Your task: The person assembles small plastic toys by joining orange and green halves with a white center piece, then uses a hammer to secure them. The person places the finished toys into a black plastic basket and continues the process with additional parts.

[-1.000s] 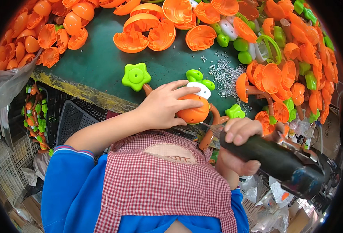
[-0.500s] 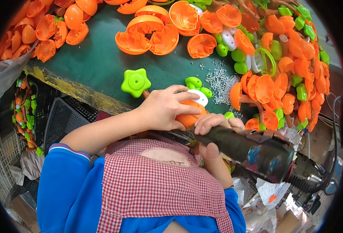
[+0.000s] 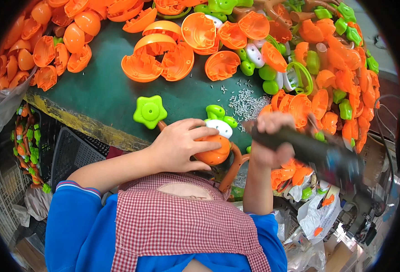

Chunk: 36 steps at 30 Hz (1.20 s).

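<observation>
My left hand [image 3: 179,146] is closed over a round orange toy body [image 3: 215,153] at the table's near edge. Joined to that body are a white piece [image 3: 219,128] with small holes and a green knobbed part [image 3: 216,112]. A green star [image 3: 150,112] on a brown stem shows beyond my wrist, and a brown branching tube [image 3: 235,168] curves out on the right. In my right hand [image 3: 272,143] is a dark power screwdriver [image 3: 306,147], blurred by motion. Its tip points left, beside a pile of small silver screws [image 3: 249,105].
Orange half shells [image 3: 141,68] lie across the back of the green table [image 3: 104,97]. A heap of orange, green and brown parts [image 3: 340,68] fills the right side. A dark crate [image 3: 75,149] stands below the yellow-black table edge [image 3: 68,113] at left. A cable [image 3: 381,118] hangs at right.
My right hand has lifted the screwdriver up and right, away from the orange body, toward the screw pile. My left hand keeps its hold on the body. The whole view has shifted slightly.
</observation>
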{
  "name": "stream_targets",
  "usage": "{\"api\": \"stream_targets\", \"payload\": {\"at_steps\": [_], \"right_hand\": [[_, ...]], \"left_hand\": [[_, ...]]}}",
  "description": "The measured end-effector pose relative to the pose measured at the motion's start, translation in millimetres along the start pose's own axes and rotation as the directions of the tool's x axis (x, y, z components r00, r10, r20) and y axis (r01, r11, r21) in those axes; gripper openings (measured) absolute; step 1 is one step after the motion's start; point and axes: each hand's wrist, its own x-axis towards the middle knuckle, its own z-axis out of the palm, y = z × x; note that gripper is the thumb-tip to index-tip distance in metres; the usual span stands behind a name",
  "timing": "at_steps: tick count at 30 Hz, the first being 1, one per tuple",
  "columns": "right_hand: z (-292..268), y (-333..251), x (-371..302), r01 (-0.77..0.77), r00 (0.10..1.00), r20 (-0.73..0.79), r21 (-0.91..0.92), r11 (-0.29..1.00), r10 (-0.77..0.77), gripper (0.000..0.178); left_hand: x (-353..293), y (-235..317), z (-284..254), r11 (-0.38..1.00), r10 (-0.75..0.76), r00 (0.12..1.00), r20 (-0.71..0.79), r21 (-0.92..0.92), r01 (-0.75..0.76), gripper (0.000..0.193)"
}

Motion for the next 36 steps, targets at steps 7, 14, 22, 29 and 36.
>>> {"api": "stream_targets", "payload": {"at_steps": [7,14,22,29,36], "right_hand": [[-9,64,15,0.133,0.964,-0.213,-0.126,0.983,-0.158,0.085],[-2,27,31,0.15,0.971,-0.172,-0.095,0.984,-0.165,0.062],[-10,10,29,0.201,0.967,-0.134,-0.117,0.973,-0.216,0.084],[-4,2,28,0.118,0.991,-0.055,-0.093,0.989,-0.124,0.075],[-4,7,28,0.172,0.971,-0.169,0.005,0.985,-0.169,0.074]], "left_hand": [[42,-23,5,1.0,-0.011,0.986,-0.167,-0.025,0.007,0.026],[97,-42,23,0.984,-0.119,0.978,-0.172,0.108,0.138,0.013],[97,-48,33,0.988,0.04,0.976,-0.215,0.154,-0.006,0.013],[97,-38,26,0.995,0.078,0.956,-0.282,0.077,-0.059,0.015],[98,-43,31,0.998,0.046,0.958,-0.283,-0.039,-0.059,0.015]]}}
